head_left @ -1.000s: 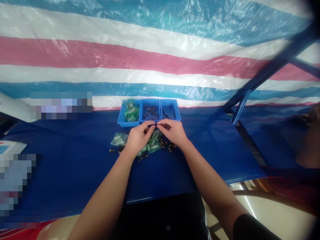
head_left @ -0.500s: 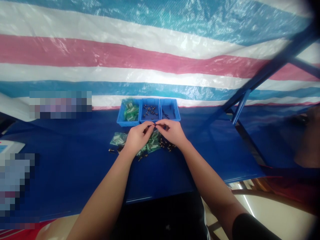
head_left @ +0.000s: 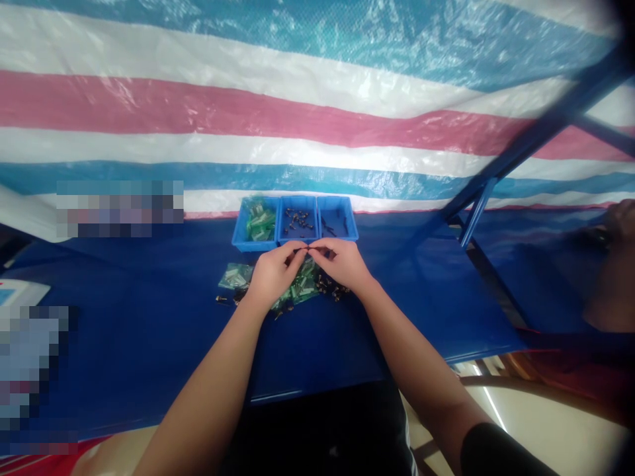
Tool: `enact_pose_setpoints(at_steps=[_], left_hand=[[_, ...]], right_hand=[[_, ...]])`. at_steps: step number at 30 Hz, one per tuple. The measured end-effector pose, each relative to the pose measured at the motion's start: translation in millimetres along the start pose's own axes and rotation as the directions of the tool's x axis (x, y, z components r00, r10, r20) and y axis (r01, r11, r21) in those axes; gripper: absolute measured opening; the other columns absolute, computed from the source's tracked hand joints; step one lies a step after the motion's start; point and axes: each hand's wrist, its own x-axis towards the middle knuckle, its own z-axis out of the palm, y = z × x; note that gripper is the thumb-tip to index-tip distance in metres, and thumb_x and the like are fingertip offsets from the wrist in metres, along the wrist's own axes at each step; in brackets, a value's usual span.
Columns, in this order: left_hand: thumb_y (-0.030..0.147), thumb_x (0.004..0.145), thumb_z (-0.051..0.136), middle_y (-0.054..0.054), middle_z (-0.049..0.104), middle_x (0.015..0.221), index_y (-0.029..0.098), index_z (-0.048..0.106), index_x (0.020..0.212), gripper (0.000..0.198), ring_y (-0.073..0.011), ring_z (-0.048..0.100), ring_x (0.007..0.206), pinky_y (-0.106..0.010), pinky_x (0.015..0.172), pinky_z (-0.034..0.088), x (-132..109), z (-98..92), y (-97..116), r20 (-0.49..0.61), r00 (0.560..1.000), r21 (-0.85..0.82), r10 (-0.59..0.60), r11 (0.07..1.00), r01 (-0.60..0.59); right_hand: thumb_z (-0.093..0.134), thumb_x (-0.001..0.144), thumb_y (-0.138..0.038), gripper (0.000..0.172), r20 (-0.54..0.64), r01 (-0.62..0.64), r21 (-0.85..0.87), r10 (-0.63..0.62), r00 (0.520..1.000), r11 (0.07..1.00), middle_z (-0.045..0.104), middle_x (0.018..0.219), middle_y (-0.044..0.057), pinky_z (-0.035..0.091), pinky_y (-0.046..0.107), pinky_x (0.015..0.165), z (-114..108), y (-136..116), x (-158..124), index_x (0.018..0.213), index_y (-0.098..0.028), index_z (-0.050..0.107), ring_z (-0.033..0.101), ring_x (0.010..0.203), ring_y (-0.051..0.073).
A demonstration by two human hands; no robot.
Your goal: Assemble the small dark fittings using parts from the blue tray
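My left hand (head_left: 274, 272) and my right hand (head_left: 343, 263) meet fingertip to fingertip just in front of the blue bins. Both are closed in a pinch; a tiny dark piece shows between them, too small to name. Beneath and around the hands lie green-tinted plastic bags (head_left: 303, 287) with pale metal pieces inside. Small dark-and-brass, screw-like parts (head_left: 339, 291) are scattered beside the right hand. At the left, another bag (head_left: 235, 276) lies above a loose screw-like part (head_left: 221, 299). My hands hide some of the pile.
Three blue bins stand in a row: the left bin (head_left: 238, 237) holds green bags, the middle bin (head_left: 298, 237) small screw-like parts, the right bin (head_left: 353, 231) thin dark pieces. A blue metal frame (head_left: 526, 149) rises at the right. Another person's arm (head_left: 612, 284) shows at the far right.
My hands stay almost in the same place, fingertips still together. At the far right, the other person's hand has come further into view. The bins and the pile have not moved.
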Motion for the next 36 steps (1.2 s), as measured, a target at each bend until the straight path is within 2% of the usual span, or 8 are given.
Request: enact_pose_setpoints(at_steps=[6, 9, 14, 19, 33, 36], left_hand=[[0.042, 0.099, 0.051, -0.001, 0.071, 0.08, 0.022, 0.071, 0.11, 0.03, -0.0133, 0.063, 0.066, -0.023, 0.064, 0.045, -0.3, -1.3, 0.7, 0.017, 1.0, 0.0, 0.0, 1.0, 0.0], [0.043, 0.099, 0.052, -0.001, 0.072, 0.081, 0.022, 0.071, 0.11, 0.03, -0.0136, 0.064, 0.067, -0.023, 0.065, 0.045, -0.1, -0.7, 0.5, 0.019, 1.0, -0.001, 0.0, 1.0, 0.0], [0.043, 0.097, 0.055, 0.002, 0.064, 0.069, 0.023, 0.07, 0.116, 0.031, -0.0117, 0.058, 0.059, -0.023, 0.061, 0.043, -0.4, 1.5, -0.6, -0.01, 1.0, -0.01, -0.017, 1.0, 0.016], [0.041, 0.097, 0.055, 0.003, 0.06, 0.065, 0.022, 0.07, 0.11, 0.028, -0.0108, 0.054, 0.056, -0.022, 0.059, 0.042, -0.6, 2.5, -2.3, -0.007, 1.0, -0.017, -0.012, 1.0, 0.012], [0.045, 0.1, 0.05, -0.001, 0.072, 0.081, 0.023, 0.07, 0.111, 0.031, -0.0135, 0.064, 0.065, -0.023, 0.064, 0.045, -0.7, 1.6, -2.1, 0.011, 1.0, 0.023, -0.022, 0.999, 0.022], [0.045, 0.1, 0.05, -0.001, 0.072, 0.082, 0.023, 0.07, 0.111, 0.032, -0.0134, 0.063, 0.065, -0.023, 0.064, 0.045, -0.6, 1.2, -1.4, 0.006, 1.0, 0.027, -0.016, 0.999, 0.016]], right_hand=[[0.065, 0.089, -0.031, 0.023, -0.009, -0.005, 0.013, 0.005, 1.0, 1.0, 0.075, 0.088, 0.002, 0.053, 0.027, 0.074, 0.2, 0.5, 0.1, 0.109, -0.023, 0.075, 0.067, 0.072, 0.015], [0.064, 0.09, -0.03, 0.02, -0.016, 0.017, 0.015, -0.017, 1.0, 1.0, 0.076, 0.089, 0.002, 0.053, 0.026, 0.073, -0.2, 1.1, 0.4, 0.106, -0.023, 0.075, 0.067, 0.073, 0.015], [0.062, 0.092, -0.03, 0.018, 0.003, 0.012, -0.006, -0.012, 1.0, 1.0, 0.077, 0.093, 0.002, 0.051, 0.027, 0.07, -0.6, 0.9, 0.3, 0.102, -0.023, 0.075, 0.067, 0.075, 0.016], [0.064, 0.091, -0.032, 0.019, 0.003, -0.001, -0.025, 0.001, 1.0, 1.0, 0.076, 0.091, 0.001, 0.051, 0.027, 0.07, -0.1, 0.8, 0.0, 0.103, -0.024, 0.075, 0.067, 0.074, 0.016], [0.061, 0.094, -0.032, 0.022, 0.055, 0.014, -0.075, -0.01, 0.998, 0.997, 0.077, 0.093, 0.004, 0.048, 0.027, 0.069, -2.5, -3.1, 0.6, 0.103, -0.022, 0.077, 0.066, 0.075, 0.015], [0.058, 0.096, -0.034, 0.023, 0.077, 0.03, -0.077, -0.024, 0.997, 0.997, 0.076, 0.089, 0.003, 0.047, 0.027, 0.068, -2.6, -3.9, 0.7, 0.098, -0.022, 0.077, 0.065, 0.074, 0.015]])
